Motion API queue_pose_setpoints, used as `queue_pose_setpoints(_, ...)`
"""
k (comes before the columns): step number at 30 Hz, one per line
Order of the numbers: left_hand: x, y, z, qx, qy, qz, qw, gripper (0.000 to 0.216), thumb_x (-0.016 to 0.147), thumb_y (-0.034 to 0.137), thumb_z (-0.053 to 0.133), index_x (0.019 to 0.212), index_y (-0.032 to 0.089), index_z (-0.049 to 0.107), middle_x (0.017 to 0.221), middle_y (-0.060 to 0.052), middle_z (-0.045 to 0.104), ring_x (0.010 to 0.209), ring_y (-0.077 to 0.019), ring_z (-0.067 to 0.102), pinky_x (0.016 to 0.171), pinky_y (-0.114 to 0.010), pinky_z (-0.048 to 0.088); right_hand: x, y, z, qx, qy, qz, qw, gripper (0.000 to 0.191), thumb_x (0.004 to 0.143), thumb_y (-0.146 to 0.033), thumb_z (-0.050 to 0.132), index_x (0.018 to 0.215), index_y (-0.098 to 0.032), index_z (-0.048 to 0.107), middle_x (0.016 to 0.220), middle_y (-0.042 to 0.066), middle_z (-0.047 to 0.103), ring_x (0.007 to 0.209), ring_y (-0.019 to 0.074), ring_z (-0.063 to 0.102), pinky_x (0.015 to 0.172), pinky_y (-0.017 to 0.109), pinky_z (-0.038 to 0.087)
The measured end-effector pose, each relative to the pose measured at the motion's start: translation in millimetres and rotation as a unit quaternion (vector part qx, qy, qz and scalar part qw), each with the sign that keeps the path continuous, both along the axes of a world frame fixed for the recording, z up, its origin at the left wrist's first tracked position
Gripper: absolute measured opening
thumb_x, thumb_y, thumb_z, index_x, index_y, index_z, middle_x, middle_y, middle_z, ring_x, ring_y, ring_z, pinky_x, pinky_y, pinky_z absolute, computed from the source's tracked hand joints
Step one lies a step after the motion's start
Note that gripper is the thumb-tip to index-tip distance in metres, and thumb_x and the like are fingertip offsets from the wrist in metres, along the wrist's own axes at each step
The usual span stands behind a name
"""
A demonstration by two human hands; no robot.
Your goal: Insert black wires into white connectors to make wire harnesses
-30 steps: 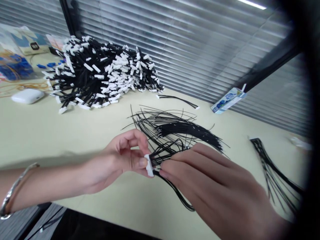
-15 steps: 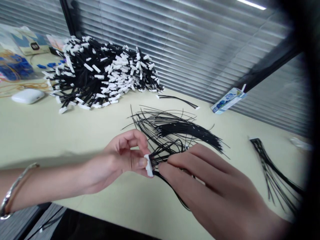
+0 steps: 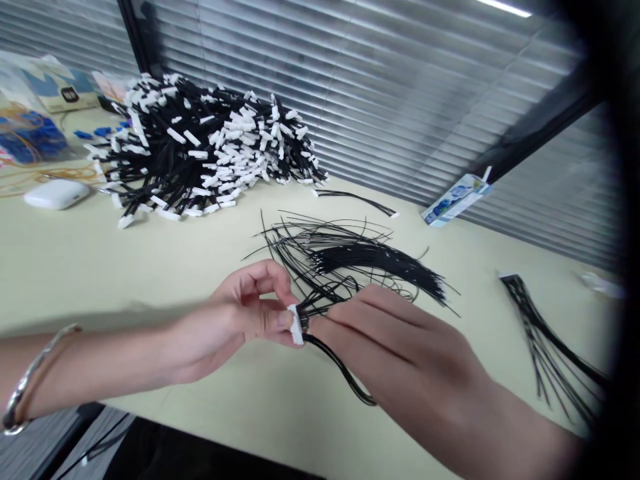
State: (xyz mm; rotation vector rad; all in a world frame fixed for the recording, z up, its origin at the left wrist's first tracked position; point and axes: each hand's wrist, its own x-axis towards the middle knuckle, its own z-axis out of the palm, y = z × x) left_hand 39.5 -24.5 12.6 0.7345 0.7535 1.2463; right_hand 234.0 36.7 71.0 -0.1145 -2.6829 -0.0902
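Observation:
Between the thumb and fingers of my left hand (image 3: 257,310) is a white plastic connector (image 3: 296,327), held upright over the table. Black wires (image 3: 345,367) run out of its right side, some looping down below my right hand (image 3: 395,340). The fingers of that hand are pinched together right beside the connector, on black wire at its wire side; the fingertips are partly hidden. Just behind both hands lies a loose bundle of cut black wires (image 3: 380,260), with thin strands spread about it.
A large heap of black cables with white connectors (image 3: 240,147) fills the back left. A white case (image 3: 57,194) lies beside it. One short cable (image 3: 355,197) and a blue-white carton (image 3: 456,200) lie near the blinds. Another wire bundle (image 3: 530,313) is at the right.
My right hand has moved left and slightly up, closer to the connector, and its fingers are drawn tighter together. The left hand and connector have barely shifted.

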Motion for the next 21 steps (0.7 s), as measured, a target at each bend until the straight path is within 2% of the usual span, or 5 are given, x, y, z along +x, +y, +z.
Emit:
queue_pose_setpoints(3,0.0,0.2,0.5,-0.003,0.002,-0.003,1.0,0.019,0.076,0.006,0.07,0.086,0.018,0.058,0.085,0.003,0.057,0.069,-0.009,0.06,0.07,-0.027,0.058,0.7,3.6,-0.1,-0.029,-0.006,0.011,0.999,0.032,0.08,0.009,0.041,0.069,-0.012,0.062,0.077,0.007,0.062,0.072,0.0151,0.052,0.066,0.03,0.046)
queue_pose_setpoints(8,0.5,0.6,0.9,0.003,-0.009,-0.005,1.0,0.018,0.077,0.006,0.069,0.084,0.017,0.057,0.083,0.004,0.056,0.068,-0.0066,0.06,0.065,-0.018,0.054,-0.4,1.5,-0.2,-0.023,0.022,0.01,0.999,0.031,0.083,0.005,0.041,0.068,-0.012,0.062,0.08,0.009,0.062,0.076,0.0168,0.052,0.069,0.032,0.046)
queue_pose_setpoints(13,0.4,1.9,3.0,0.01,-0.01,-0.005,1.0,0.019,0.076,0.006,0.07,0.085,0.017,0.057,0.082,0.003,0.058,0.069,-0.009,0.06,0.07,-0.026,0.058,-4.3,-4.8,-0.1,-0.044,0.035,-0.038,0.998,0.033,0.088,0.002,0.039,0.068,-0.015,0.06,0.077,0.005,0.061,0.072,0.0138,0.051,0.068,0.029,0.045)
queue_pose_setpoints(18,-0.2,2.3,4.1,0.011,-0.017,-0.001,1.0,0.02,0.075,0.005,0.07,0.084,0.017,0.058,0.08,0.003,0.058,0.067,-0.0089,0.06,0.069,-0.025,0.058,-3.8,-5.2,-1.6,-0.062,0.03,-0.033,0.997,0.029,0.088,0.002,0.038,0.083,-0.014,0.062,0.077,0.004,0.061,0.075,0.0147,0.053,0.07,0.03,0.044)
queue_pose_setpoints(21,0.1,2.3,3.3,0.013,-0.011,-0.006,1.0,0.019,0.076,0.005,0.07,0.085,0.017,0.057,0.083,0.003,0.058,0.069,-0.0101,0.061,0.07,-0.028,0.059,0.5,-2.2,-2.4,-0.066,-0.018,-0.02,0.997,0.031,0.085,0.006,0.038,0.092,-0.013,0.061,0.083,0.004,0.061,0.08,0.0158,0.053,0.076,0.033,0.043)
